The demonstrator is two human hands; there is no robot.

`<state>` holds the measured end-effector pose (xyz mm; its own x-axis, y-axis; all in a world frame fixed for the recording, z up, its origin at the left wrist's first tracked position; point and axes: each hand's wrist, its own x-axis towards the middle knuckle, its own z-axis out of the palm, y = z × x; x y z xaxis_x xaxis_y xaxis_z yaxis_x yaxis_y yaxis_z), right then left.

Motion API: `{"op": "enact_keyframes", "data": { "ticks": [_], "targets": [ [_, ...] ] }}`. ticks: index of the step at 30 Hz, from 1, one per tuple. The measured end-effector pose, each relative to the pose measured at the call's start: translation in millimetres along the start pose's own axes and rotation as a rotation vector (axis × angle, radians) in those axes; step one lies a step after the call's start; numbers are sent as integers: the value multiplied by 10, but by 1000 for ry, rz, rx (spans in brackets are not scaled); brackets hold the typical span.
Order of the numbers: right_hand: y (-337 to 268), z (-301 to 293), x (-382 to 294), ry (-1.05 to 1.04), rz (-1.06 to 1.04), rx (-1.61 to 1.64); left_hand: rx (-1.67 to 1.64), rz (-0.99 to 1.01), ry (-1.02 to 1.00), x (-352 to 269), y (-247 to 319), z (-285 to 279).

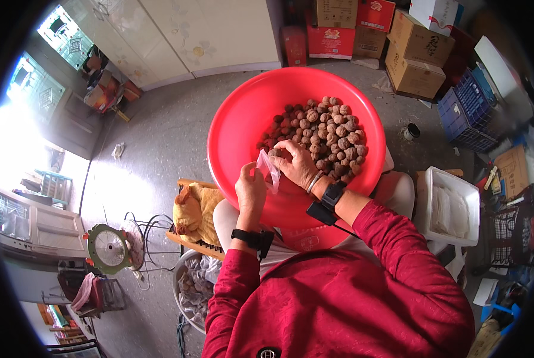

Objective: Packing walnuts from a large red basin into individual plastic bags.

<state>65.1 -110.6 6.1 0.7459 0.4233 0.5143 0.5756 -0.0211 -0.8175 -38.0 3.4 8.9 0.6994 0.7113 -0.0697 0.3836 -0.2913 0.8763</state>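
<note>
A large red plastic basin (240, 121) rests at my lap, with a heap of walnuts (331, 129) along its far and right side. Over the basin, my left hand (251, 190) pinches the edge of a small translucent pink plastic bag (269, 172). My right hand (298, 165) holds a single walnut (275, 152) between thumb and fingers, at the bag's upper edge. Both hands are close together above the near left part of the basin. Whether anything lies inside the bag cannot be made out.
At my right stands a white foam box (475, 210) holding thin plastic bags (450, 212). A tub (179, 286) of bagged things is at my left, near a green-rimmed fan (108, 248) with cables. Cardboard boxes (417, 78) and blue crates (464, 112) are stacked beyond the basin.
</note>
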Motion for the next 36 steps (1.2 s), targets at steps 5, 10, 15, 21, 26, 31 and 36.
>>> {"op": "enact_keyframes", "data": {
  "ticks": [5, 10, 15, 21, 26, 31, 36],
  "targets": [
    [-66, -7, -24, -162, -79, -54, 64, 16, 4, 51, -98, -5],
    [228, 75, -31, -91, 309, -28, 136, 48, 20, 76, -137, 31],
    [434, -20, -47, -249, 937, 298, 169, 39, 25, 83, -143, 41],
    [464, -74, -13, -203, 1196, 680, 173, 185, 93, 92, -202, 52],
    [296, -68, -2, -226, 1033, 580, 198, 192, 110, 114, -253, 47],
    [385, 106, -41, -29, 422, 115, 190, 208, 116, 135, -258, 81],
    [42, 17, -68, -83, 146, -24, 157, 50, 39, 85, -138, 36]
  ]
}}
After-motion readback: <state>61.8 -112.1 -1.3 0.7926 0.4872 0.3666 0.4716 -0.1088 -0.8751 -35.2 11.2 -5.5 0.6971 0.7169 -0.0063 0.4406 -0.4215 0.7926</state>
